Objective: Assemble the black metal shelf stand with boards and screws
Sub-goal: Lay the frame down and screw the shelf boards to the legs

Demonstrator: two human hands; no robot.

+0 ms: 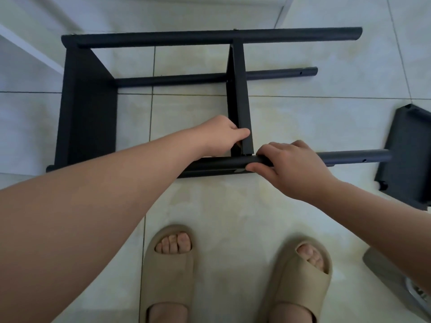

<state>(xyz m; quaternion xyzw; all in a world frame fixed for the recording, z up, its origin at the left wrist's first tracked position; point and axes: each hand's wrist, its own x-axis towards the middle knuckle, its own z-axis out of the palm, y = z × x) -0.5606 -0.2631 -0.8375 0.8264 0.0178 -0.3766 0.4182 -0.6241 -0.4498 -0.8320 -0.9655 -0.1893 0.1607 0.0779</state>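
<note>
My left hand (225,136) is pinching the flat black shelf board (241,89), steadying it. My right hand (291,169) is gripping the round black metal tube (349,157) of the stand (88,108) lying sideways on pale floor tiles (210,201), probably aligning their joint.

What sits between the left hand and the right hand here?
The near end of the middle board, where it meets the front pole. The left hand holds that board; the right hand grips the pole. Shown in the head view.

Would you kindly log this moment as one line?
left hand: holds near end of middle black shelf board | right hand: grips nearest black metal tube | spare black board: floor, right
</note>
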